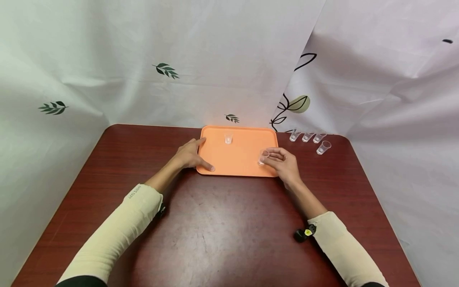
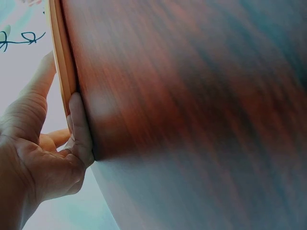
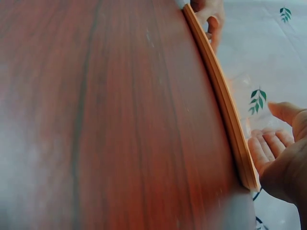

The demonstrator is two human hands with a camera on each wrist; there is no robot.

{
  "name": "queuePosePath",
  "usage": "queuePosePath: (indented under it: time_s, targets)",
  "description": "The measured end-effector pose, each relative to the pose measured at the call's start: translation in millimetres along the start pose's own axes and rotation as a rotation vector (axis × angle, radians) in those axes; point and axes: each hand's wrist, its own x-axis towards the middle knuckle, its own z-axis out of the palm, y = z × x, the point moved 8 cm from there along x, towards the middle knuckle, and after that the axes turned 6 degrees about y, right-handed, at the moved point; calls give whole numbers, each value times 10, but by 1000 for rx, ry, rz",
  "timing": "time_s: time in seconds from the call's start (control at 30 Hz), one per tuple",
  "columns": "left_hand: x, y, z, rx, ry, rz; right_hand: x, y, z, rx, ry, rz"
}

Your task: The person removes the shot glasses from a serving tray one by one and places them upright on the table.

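An orange tray lies at the table's far edge. My left hand holds its left side, thumb over the near left corner. In the left wrist view, fingers of the left hand lie against the tray's outer rim. My right hand pinches a small clear plastic cup over the tray's right part; whether its base touches the tray I cannot tell. Another clear cup stands on the tray's far left part. The right wrist view shows the right hand beside the tray rim.
Several more clear cups stand on the table right of the tray, one nearer than the others. The dark red wooden table extends toward me. A white curtain with leaf prints hangs right behind the tray.
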Motion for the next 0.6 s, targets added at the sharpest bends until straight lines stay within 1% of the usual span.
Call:
queuePosePath:
  time_s: [0.27,0.47,0.6]
  targets:
    - [-23,4,-7,-6,0,1,-8,-43,-184,35,34,-6]
    - [-29,2,1,-4,-6,3,8,-56,-402,2,85,-5]
    - [-25,3,-1,-4,-1,7,40,-66,-540,23,114,5]
